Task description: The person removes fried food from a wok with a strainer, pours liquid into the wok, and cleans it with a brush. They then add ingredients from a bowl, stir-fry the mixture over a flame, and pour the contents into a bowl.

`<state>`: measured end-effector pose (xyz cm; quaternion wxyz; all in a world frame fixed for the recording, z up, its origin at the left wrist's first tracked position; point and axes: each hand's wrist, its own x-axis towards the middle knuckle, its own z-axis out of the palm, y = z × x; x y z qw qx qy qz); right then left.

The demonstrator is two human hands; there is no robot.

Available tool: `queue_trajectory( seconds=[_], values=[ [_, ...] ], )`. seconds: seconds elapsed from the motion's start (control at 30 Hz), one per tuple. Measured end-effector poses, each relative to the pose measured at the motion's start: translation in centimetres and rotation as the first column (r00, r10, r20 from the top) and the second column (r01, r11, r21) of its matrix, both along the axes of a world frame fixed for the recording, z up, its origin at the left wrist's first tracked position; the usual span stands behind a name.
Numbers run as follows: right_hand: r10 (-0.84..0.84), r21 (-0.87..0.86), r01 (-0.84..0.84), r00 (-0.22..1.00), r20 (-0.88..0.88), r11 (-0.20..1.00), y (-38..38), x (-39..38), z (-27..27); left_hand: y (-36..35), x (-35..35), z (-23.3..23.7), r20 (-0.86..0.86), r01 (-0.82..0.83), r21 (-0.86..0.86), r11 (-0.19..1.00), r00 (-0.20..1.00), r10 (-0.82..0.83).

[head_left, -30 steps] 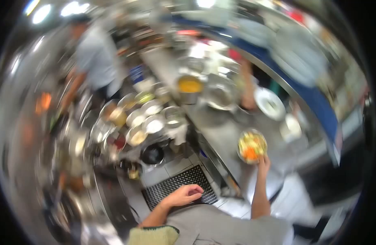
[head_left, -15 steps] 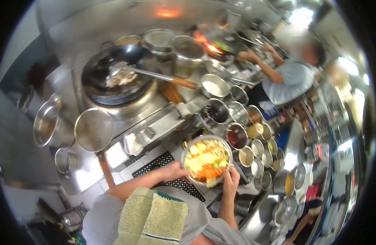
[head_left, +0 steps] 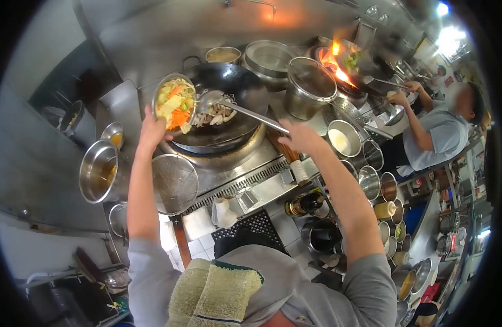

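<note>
My left hand (head_left: 152,131) grips the rim of a metal bowl (head_left: 175,103) of cut cabbage and carrot, tilted at the left edge of a black wok (head_left: 245,90). Pale cooked pieces (head_left: 218,113) lie in the wok. A long-handled ladle (head_left: 251,113) rests with its head among them. My right hand (head_left: 301,136) is wrapped round the end of the ladle's handle, right of the wok.
Flames rise round a second wok (head_left: 343,68) at the back right, where a co-worker (head_left: 439,128) holds a ladle. A strainer (head_left: 174,184) and a metal pot (head_left: 101,170) stand front left. A lidded-looking tall pot (head_left: 311,90) stands right of the wok.
The bowl has moved from in front of my body up to the wok's left edge, now held by my left hand alone. My right hand has let go of it and taken the ladle's handle.
</note>
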<state>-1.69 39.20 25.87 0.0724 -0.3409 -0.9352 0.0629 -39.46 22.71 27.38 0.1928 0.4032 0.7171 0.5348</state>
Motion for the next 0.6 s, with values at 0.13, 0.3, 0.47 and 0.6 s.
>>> queue_trajectory(
  seconds=[0.13, 0.3, 0.47, 0.6],
  values=[
    [-0.089, -0.283, 0.144, 0.976, 0.198, 0.948, -4.6, 2.4, -0.8, 6.6, -1.4, -2.1, -0.404, -0.170, -0.330, 0.929, 0.914, 0.023],
    [-0.244, -0.360, 0.222, 0.970, -0.018, 0.906, -11.1, 7.0, -2.8, 11.3, 0.2, -4.5, -0.779, -0.241, -0.308, 0.920, 0.620, -0.098],
    [-0.416, -0.582, 0.215, 0.878, -0.237, 0.784, -14.3, 7.7, -5.9, 10.0, 3.8, -1.7, -0.885, -0.201, -0.053, 0.978, 0.463, 0.047],
    [-0.385, -0.535, 0.077, 0.779, -0.495, 0.842, -15.3, 7.7, -11.5, 9.0, 2.9, -4.6, -0.960, 0.152, 0.018, 0.988, 0.278, -0.025]
  ],
)
